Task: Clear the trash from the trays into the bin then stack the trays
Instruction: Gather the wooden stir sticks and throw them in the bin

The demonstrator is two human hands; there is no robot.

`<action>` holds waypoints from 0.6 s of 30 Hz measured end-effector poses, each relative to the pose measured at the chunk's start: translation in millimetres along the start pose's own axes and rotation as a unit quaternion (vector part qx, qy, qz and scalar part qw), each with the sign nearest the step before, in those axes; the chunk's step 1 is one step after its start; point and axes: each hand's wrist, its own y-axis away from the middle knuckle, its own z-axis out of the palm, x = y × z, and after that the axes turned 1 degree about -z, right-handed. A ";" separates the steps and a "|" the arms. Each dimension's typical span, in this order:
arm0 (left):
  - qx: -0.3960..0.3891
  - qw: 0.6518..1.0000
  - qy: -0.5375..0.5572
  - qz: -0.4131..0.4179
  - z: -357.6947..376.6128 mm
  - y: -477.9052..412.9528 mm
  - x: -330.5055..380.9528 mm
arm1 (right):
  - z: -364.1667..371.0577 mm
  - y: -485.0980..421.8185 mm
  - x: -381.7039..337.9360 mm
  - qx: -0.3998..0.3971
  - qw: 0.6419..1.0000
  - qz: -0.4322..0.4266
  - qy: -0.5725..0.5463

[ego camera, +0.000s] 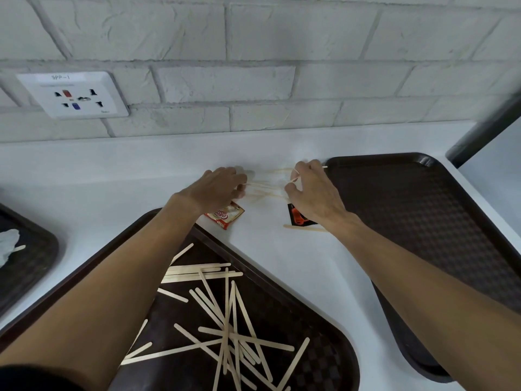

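Note:
Both hands reach to the back of the white counter (112, 176). My left hand (217, 187) and my right hand (313, 190) each pinch an end of a blurred bunch of wooden stir sticks (265, 186) lying between them. A red-and-white sachet (225, 215) lies under my left hand, a black-and-orange sachet (296, 215) and a single stick (301, 227) under my right. The middle brown tray (296, 311) holds several scattered sticks (225, 320). The right brown tray (423, 221) holds nothing.
A third brown tray (28, 266) at the left edge carries crumpled white tissue (7, 244) and a stick. A wall socket (73, 94) sits on the white brick wall. A dark frame edge (485, 131) stands at the far right. No bin is in view.

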 end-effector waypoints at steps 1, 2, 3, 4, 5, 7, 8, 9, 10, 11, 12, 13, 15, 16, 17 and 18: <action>-0.001 1.000 -0.009 -0.006 1.6 -0.6 -0.5 | -1.0 1.3 -2.7 -0.010 1.000 -0.004 -0.010; -0.003 1.000 -0.019 -0.014 2.7 -0.5 -0.6 | -1.7 2.6 -5.0 -0.022 1.000 -0.005 -0.009; -0.006 0.999 -0.028 -0.025 3.7 -0.3 -0.5 | -1.9 3.5 -6.0 -0.023 1.000 -0.004 0.002; -0.009 0.999 -0.037 -0.035 4.5 0.2 0.0 | -2.0 3.2 -5.2 -0.012 1.000 0.001 0.016; -0.009 0.998 -0.043 -0.044 5.7 0.9 -0.8 | -2.5 1.4 -3.6 0.004 1.000 0.007 0.030; -0.008 0.998 -0.038 -0.058 6.5 1.9 -2.4 | -4.4 -5.2 2.9 0.011 0.998 0.017 0.062; -0.007 0.998 -0.024 -0.063 6.7 2.2 -2.8 | -5.9 -9.4 6.7 -0.008 0.997 0.017 0.081; -0.008 0.998 -0.009 -0.067 7.1 2.3 -3.2 | -7.2 -13.9 10.3 -0.038 0.995 0.014 0.095; -0.011 0.997 0.006 -0.073 7.2 2.0 -3.1 | -9.6 -19.0 12.8 -0.073 0.992 0.009 0.104; -0.011 0.997 0.024 -0.079 7.1 1.6 -3.0 | -12.4 -24.8 14.1 -0.108 0.988 0.008 0.108; -0.007 0.995 0.046 -0.085 6.1 1.5 -2.2 | -14.2 -32.0 16.3 -0.146 0.983 0.012 0.113; -0.003 0.994 0.068 -0.089 4.8 1.3 -1.5 | -15.3 -39.1 17.7 -0.183 0.975 0.016 0.122; 0.020 0.990 0.102 -0.094 2.1 1.0 -0.4 | -15.5 -52.1 18.1 -0.231 0.963 0.028 0.136; 0.037 0.988 0.112 -0.098 1.1 1.1 0.6 | -14.8 -56.6 17.1 -0.236 0.963 0.039 0.124; 0.055 0.986 0.119 -0.104 0.7 1.6 1.8 | -15.2 -57.9 12.5 -0.235 0.966 0.056 0.092; 0.070 0.983 0.125 -0.113 -0.1 2.2 3.6 | -14.5 -58.1 7.6 -0.229 0.970 0.072 0.044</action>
